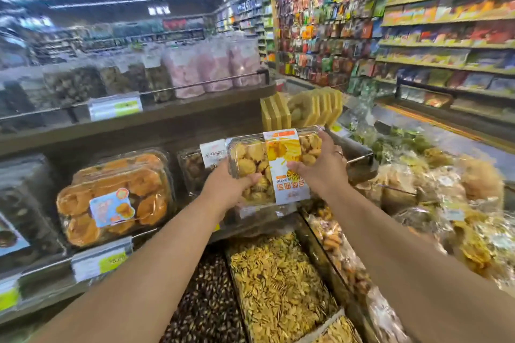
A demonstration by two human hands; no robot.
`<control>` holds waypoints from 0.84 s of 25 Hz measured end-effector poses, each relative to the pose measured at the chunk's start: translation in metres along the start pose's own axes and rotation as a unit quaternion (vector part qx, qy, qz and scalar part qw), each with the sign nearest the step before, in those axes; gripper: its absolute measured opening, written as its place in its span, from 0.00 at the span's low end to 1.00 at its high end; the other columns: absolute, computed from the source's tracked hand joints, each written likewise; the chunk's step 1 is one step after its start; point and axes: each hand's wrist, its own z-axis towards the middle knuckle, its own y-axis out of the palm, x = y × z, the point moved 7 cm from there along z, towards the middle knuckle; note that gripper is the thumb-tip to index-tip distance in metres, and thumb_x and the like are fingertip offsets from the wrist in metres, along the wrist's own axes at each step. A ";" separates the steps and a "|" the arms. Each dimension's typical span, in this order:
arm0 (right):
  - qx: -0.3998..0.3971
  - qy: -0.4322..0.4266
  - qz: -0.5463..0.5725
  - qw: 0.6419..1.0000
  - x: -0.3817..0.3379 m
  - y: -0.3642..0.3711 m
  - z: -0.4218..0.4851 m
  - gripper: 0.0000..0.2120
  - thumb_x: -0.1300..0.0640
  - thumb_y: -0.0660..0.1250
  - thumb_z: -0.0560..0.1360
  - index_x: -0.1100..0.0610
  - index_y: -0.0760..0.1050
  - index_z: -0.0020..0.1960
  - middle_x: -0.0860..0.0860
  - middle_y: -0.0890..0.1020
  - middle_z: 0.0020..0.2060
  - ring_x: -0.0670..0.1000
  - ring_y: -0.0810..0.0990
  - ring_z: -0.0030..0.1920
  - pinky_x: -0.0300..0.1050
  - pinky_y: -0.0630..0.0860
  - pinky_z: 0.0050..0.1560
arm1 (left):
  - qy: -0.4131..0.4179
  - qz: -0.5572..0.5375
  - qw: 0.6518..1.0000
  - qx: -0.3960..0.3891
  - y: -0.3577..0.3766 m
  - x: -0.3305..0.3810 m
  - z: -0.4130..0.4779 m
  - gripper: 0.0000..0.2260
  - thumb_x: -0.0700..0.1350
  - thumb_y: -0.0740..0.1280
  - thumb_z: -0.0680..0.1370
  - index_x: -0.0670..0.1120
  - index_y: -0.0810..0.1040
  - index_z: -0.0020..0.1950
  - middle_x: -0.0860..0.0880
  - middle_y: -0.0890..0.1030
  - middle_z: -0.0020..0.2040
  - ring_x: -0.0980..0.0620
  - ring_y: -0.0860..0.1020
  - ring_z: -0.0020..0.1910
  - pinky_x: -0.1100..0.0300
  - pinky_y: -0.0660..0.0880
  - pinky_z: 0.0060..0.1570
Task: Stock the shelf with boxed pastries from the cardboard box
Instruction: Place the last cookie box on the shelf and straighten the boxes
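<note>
At nine o'clock, my left hand (231, 188) curls under the near corner of the clear pastry box (250, 159); at three o'clock my right hand (326, 167) clasps its other end. Held before the shelf (167, 131), it should go in level, toward twelve.

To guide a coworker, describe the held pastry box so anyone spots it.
Start at the dark shelf. At its right end, the left hand and right hand hold a clear pastry box. Unlike the box of orange pastries beside it, a paper band wraps it.

Dark shelf (195, 120) — clear boxes of orange pastries (111, 198) on it.
</note>
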 end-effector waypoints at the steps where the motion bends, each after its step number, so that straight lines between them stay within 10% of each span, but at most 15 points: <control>1: -0.008 -0.010 0.001 1.000 0.002 0.002 0.033 0.49 0.42 0.77 0.66 0.45 0.50 0.78 0.58 0.62 0.74 0.61 0.60 0.73 0.64 0.63 0.69 | -0.005 -0.009 1.000 0.006 0.010 0.009 0.026 0.19 0.47 0.76 0.73 0.57 0.71 0.57 0.54 0.81 0.52 0.52 0.80 0.47 0.47 0.81 0.49; 6: -0.023 -0.020 -0.019 0.999 0.021 0.006 0.111 0.50 0.43 0.78 0.66 0.42 0.50 0.77 0.57 0.63 0.74 0.62 0.62 0.73 0.63 0.68 0.67 | -0.004 0.014 0.999 0.040 0.048 0.016 0.094 0.35 0.60 0.76 0.56 0.54 0.74 0.61 0.48 0.81 0.58 0.44 0.80 0.57 0.43 0.79 0.55; 11: -0.022 -0.025 -0.041 0.999 0.057 0.021 0.169 0.52 0.46 0.79 0.65 0.46 0.49 0.78 0.58 0.64 0.74 0.63 0.64 0.72 0.61 0.70 0.66 | -0.048 -0.083 0.995 -0.019 0.100 0.010 0.135 0.29 0.50 0.77 0.63 0.54 0.73 0.63 0.50 0.81 0.57 0.49 0.80 0.56 0.47 0.76 0.61; 15: -0.042 -0.017 -0.061 0.997 0.076 0.040 0.194 0.52 0.47 0.79 0.65 0.46 0.48 0.78 0.61 0.62 0.73 0.65 0.64 0.71 0.61 0.68 0.67 | -0.043 0.027 0.999 -0.010 0.117 0.000 0.158 0.46 0.58 0.74 0.62 0.54 0.58 0.76 0.45 0.70 0.70 0.45 0.74 0.64 0.50 0.70 0.68; 21: -0.034 -0.038 -0.058 0.997 0.074 0.081 0.199 0.53 0.47 0.78 0.66 0.44 0.45 0.78 0.60 0.60 0.72 0.64 0.61 0.72 0.60 0.67 0.67 | -0.012 0.150 0.988 0.022 0.115 -0.019 0.168 0.46 0.52 0.68 0.77 0.46 0.35 0.79 0.45 0.48 0.79 0.43 0.58 0.76 0.55 0.59 0.72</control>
